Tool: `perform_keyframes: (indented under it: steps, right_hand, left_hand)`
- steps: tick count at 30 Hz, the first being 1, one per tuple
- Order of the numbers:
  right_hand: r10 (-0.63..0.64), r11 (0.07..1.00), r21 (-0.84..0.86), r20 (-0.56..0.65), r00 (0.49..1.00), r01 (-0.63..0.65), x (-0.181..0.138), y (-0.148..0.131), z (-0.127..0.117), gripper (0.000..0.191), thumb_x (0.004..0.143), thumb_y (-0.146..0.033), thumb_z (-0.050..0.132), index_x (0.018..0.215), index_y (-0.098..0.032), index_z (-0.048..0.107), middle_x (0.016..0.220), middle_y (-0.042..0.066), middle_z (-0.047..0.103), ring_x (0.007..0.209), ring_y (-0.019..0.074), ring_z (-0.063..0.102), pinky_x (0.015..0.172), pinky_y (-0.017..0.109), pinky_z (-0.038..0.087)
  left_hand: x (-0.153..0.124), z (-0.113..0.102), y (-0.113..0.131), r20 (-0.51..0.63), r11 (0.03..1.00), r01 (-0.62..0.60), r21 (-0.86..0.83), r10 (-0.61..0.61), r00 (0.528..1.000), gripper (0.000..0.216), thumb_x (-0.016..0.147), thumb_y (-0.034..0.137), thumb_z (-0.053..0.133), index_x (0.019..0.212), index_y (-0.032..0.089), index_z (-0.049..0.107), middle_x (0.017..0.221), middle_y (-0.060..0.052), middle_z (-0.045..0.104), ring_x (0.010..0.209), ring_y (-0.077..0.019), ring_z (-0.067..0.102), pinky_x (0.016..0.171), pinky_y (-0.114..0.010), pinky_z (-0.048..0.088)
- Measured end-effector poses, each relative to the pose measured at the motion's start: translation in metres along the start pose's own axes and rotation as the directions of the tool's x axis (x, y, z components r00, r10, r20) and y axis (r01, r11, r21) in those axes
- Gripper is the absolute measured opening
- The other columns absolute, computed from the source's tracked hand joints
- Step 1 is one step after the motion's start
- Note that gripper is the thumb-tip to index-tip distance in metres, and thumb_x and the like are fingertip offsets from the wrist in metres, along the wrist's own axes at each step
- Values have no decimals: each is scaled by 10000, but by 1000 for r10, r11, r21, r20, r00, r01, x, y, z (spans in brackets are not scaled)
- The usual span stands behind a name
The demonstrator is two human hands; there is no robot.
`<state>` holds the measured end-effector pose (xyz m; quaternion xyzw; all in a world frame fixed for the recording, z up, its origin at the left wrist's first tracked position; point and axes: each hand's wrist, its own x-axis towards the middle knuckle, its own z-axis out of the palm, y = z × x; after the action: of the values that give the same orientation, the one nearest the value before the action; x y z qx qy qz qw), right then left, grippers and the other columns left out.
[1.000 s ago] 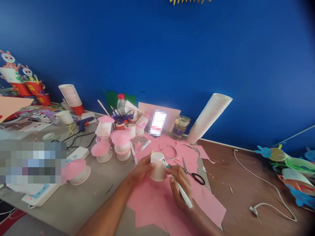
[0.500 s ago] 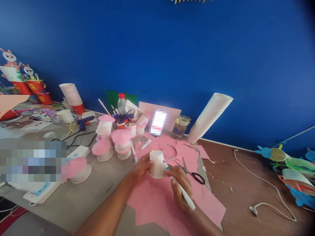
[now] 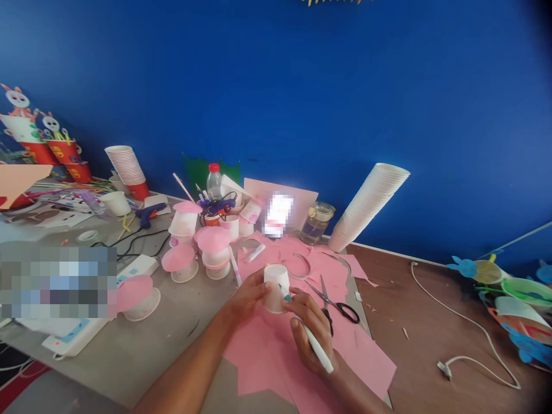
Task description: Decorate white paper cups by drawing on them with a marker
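Observation:
My left hand (image 3: 248, 297) grips a small white paper cup (image 3: 276, 286), held upside down over pink paper sheets (image 3: 276, 356) on the table. My right hand (image 3: 313, 333) is closed around a white marker (image 3: 313, 340) with a teal tip, and that tip touches the cup's side. Black-handled scissors (image 3: 335, 301) lie on the pink paper just right of my right hand.
Upturned cups with pink paper tops (image 3: 211, 247) stand to the left. A tall leaning stack of white cups (image 3: 366, 204), a glass jar (image 3: 315, 223), a water bottle (image 3: 213, 181) and a glue gun (image 3: 149, 214) sit behind. A white cable (image 3: 466, 328) trails at right.
My right hand has shifted slightly left, bringing the marker tip onto the cup's side. The cup and left hand have barely moved.

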<state>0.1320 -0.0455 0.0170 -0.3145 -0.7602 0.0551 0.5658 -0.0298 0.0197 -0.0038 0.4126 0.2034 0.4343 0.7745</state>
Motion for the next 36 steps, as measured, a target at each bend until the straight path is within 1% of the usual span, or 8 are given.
perform_keyframes:
  steps: [4, 11, 16, 21, 24, 30, 33, 36]
  right_hand:
    - [8, 1000, 2, 1, 1000, -8, -2, 1, 0, 308, 901, -110, 435, 1143, -207, 601, 829, 63, 647, 832, 217, 659, 820, 446, 568]
    - [66, 998, 16, -29, 997, -65, -4, 2, -1, 288, 926, -126, 420, 1102, -198, 636, 794, 60, 631, 768, 197, 630, 810, 441, 569]
    - [148, 989, 20, -53, 988, -148, -6, 3, -4, 259, 950, -176, 425, 1072, -191, 652, 817, 71, 645, 787, 206, 630, 719, 385, 558]
    - [91, 995, 50, -59, 994, -88, -4, 1, -4, 266, 961, -189, 412, 1091, -205, 643, 792, 56, 614, 792, 209, 622, 764, 424, 551]
    - [72, 996, 46, -41, 997, -70, -2, 0, -2, 264, 954, -178, 425, 1116, -202, 632, 816, 63, 624, 830, 218, 630, 777, 429, 553]
    - [40, 998, 55, -17, 999, -39, -2, 1, -1, 289, 930, -129, 434, 1144, -188, 618, 805, 56, 605, 764, 193, 597, 803, 441, 551]
    - [64, 996, 59, -30, 997, -62, -4, 4, -1, 287, 922, -119, 437, 1128, -186, 626, 808, 55, 602, 766, 193, 595, 809, 439, 545]
    - [132, 990, 55, -57, 990, -129, -6, 6, -3, 267, 930, -132, 434, 1088, -191, 640, 849, 74, 617, 794, 206, 606, 707, 379, 538]
  left_hand:
    - [0, 0, 0, 7, 1000, 8, 3, -8, 1000, 447, 761, 421, 747, 1103, 142, 675, 885, -84, 661, 784, -177, 563, 696, -277, 416]
    - [1, -4, -1, 2, 1000, 2, -15, -2, 1000, 441, 757, 435, 750, 1095, 162, 679, 932, -98, 695, 830, -204, 603, 726, -295, 431]
    - [1, -2, 1, 12, 1000, 2, -22, -2, 1000, 467, 753, 451, 751, 1100, 147, 682, 932, -114, 704, 824, -212, 627, 729, -301, 442]
    - [1, 0, 1, 26, 999, 2, -45, 0, 1000, 518, 745, 437, 762, 1180, 180, 646, 979, -104, 694, 869, -225, 624, 750, -311, 449]
    - [1, -1, 1, 9, 998, -5, -66, 6, 1000, 548, 732, 409, 779, 1220, 217, 619, 1004, -80, 674, 878, -205, 604, 745, -297, 451]
    - [0, 0, 1, 5, 999, -22, -34, 22, 1000, 467, 746, 369, 773, 1161, 202, 639, 958, -54, 651, 835, -168, 580, 728, -270, 448]
    - [1, 0, 3, 15, 999, -20, -29, 20, 1000, 465, 753, 383, 766, 1155, 187, 642, 945, -67, 666, 832, -180, 593, 738, -285, 455]
    - [1, 0, 4, 23, 1000, -12, -25, 12, 1000, 490, 750, 402, 765, 1167, 174, 643, 980, -98, 690, 858, -209, 617, 746, -302, 459]
